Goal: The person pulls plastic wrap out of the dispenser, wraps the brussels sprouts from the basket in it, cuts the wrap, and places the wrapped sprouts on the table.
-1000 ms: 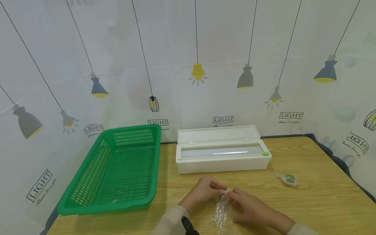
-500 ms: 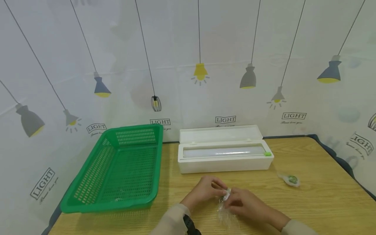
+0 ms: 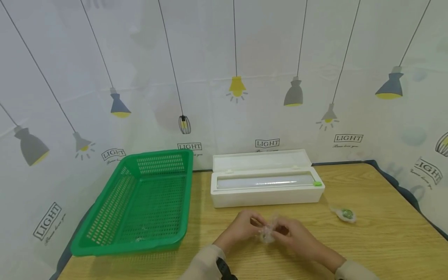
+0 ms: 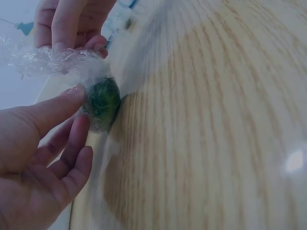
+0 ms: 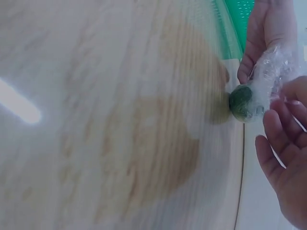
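Between my hands is a small round green vegetable (image 4: 101,103) wrapped in clear cling film (image 3: 267,235). It is close to the tabletop, and whether it touches is hard to tell. My left hand (image 3: 244,225) pinches the wrapped vegetable at its side with thumb and fingertips. The film's loose end is gathered into a crumpled twist (image 4: 57,62), which my right hand (image 3: 297,236) pinches. In the right wrist view, the green ball (image 5: 242,103) sits below the bunched film, and my right hand's lower fingers (image 5: 271,160) are away from it.
A green plastic basket (image 3: 187,190) stands at the left, with a bit of something clear inside. Behind my hands is a white cling film box (image 3: 266,197), lid raised, with a green slider (image 3: 317,183). Another film-wrapped green piece (image 3: 346,214) lies on the wooden table (image 3: 392,233) at right.
The film's tail hung toward the near table edge and is now bunched up between my hands. My right hand has shifted its hold on it; my left hand stays nearly in place.
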The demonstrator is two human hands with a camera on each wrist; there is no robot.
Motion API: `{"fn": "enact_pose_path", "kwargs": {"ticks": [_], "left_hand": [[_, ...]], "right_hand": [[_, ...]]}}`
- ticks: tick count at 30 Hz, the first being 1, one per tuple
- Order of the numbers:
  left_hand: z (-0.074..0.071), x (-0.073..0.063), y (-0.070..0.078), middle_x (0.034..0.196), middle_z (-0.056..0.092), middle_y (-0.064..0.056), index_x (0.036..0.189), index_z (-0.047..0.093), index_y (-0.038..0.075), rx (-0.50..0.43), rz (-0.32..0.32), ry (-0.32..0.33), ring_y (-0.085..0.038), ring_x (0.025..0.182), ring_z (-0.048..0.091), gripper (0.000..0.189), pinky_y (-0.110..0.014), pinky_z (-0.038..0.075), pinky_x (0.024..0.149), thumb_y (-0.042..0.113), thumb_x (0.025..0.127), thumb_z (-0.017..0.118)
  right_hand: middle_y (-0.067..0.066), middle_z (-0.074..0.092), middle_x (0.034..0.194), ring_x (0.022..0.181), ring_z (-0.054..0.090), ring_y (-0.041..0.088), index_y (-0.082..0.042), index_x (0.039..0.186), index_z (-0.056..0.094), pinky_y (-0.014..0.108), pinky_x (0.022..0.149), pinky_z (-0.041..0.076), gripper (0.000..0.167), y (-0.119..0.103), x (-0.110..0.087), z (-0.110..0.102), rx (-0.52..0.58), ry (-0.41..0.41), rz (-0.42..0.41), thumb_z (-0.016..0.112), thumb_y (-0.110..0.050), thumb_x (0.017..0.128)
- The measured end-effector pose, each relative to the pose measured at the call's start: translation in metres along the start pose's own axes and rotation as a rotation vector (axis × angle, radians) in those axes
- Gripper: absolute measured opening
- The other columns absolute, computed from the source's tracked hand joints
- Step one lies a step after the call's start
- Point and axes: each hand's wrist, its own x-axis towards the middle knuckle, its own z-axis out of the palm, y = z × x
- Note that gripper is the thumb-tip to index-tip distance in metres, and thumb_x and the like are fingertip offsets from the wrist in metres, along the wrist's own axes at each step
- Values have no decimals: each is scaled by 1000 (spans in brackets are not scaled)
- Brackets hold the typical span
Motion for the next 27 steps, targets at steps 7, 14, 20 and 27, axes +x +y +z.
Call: {"fn": "enact_pose_path", "kwargs": {"ticks": [7, 14, 20, 27], "left_hand": [[-1, 1, -1, 78, 60, 6, 76, 68, 2, 41, 30, -2, -5, 72, 58, 10, -20, 48, 66, -4, 72, 74], [2, 0, -3, 79, 60, 2, 84, 58, 1, -43, 8, -14, -7, 72, 59, 19, -22, 49, 65, -5, 73, 72], [7, -3, -4, 83, 60, -3, 92, 41, 5, -137, 20, 33, -12, 77, 62, 37, -24, 51, 65, -8, 74, 71], [6, -1, -1, 87, 63, -4, 121, 43, 9, -72, 126, 22, -10, 75, 63, 54, -22, 51, 65, -5, 75, 70]], "right_hand": [[-1, 54, 85, 71, 51, 7, -9, 84, 63, 23, 60, 46, 8, 2, 5, 1, -62, 137, 56, 62, -17, 88], [2, 61, 82, 73, 56, 10, -2, 86, 62, 24, 64, 49, 10, 7, 10, 0, -14, 118, 126, 62, -12, 87], [4, 62, 77, 70, 55, 9, -1, 80, 63, 23, 60, 48, 7, 11, 15, -1, 4, 135, 174, 65, -7, 83], [8, 64, 75, 65, 56, 14, 5, 82, 63, 24, 52, 47, 11, 16, 17, -5, 80, 105, 245, 64, -6, 82]]}}
